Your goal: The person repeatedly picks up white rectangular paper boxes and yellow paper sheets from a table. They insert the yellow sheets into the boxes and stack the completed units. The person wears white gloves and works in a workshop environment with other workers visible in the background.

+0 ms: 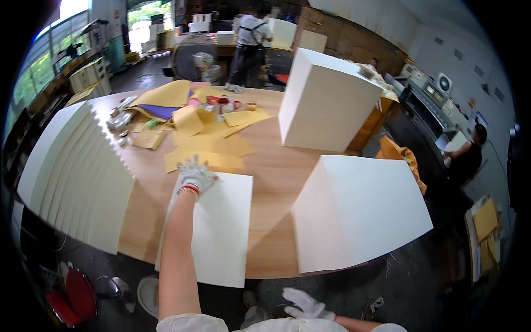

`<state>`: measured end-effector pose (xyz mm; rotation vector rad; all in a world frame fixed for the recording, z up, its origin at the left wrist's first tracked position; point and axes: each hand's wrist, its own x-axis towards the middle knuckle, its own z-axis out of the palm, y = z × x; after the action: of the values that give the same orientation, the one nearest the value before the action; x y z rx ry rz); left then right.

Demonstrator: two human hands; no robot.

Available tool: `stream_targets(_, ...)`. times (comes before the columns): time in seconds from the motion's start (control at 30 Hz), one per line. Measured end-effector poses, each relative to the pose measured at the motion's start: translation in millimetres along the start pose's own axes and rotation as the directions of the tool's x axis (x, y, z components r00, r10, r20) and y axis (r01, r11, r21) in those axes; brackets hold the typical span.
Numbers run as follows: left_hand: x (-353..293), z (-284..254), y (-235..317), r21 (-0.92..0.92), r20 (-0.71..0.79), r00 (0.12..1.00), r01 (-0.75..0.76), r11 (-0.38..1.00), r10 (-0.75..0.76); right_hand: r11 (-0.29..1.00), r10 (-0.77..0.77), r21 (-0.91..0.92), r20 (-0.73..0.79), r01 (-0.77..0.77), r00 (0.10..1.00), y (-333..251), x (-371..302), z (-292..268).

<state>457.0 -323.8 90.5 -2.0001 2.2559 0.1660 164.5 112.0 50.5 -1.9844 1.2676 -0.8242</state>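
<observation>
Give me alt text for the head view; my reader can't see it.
A gloved left hand lies spread on the far end of a white rectangular piece on a wooden table, between white stacks; the gloved right hand is below the table's near edge. Yellow sheets lie beyond.

A paper workshop, and it's busy!
White paper stacks [225, 232] crowd the wood-topped table [270, 221]; beyond, a large fan [182, 58], a co-worker [251, 36] by a bench [225, 50], another co-worker [469, 160] near a long machine [428, 110].
</observation>
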Motion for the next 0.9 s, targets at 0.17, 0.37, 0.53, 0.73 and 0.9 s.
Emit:
stream_targets(0.17, 63, 20, 23, -0.105, -0.422, 0.901, -0.156, 0.982, 0.098, 0.909, 0.407, -0.051, -0.103, -0.413, 0.908, 44, -127, -10)
stream_targets(0.37, 43, -57, 112, -0.744, -0.568, 0.737, -0.650, 0.157, 0.366, 0.854, 0.513, 0.104, -0.326, -0.509, 0.794, 41, -128, -78)
stream_targets(0.53, -149, -191, 260, -0.640, -0.537, 0.475, -0.768, 0.031, 0.697, 0.893, 0.441, 0.063, -0.325, -0.446, 0.837, 67, -129, -128)
stream_targets(0.73, -272, -206, 400, -0.074, -0.325, 0.140, -0.990, 0.122, 0.935, 0.972, 0.207, -0.029, -0.359, -0.232, 0.910, 73, -133, -177)
stream_targets(0.9, -314, -164, 485, 0.184, -0.228, 0.408, -0.873, 0.451, 0.884, 0.992, 0.113, 0.092, -0.424, -0.081, 0.898, 89, -156, -201)
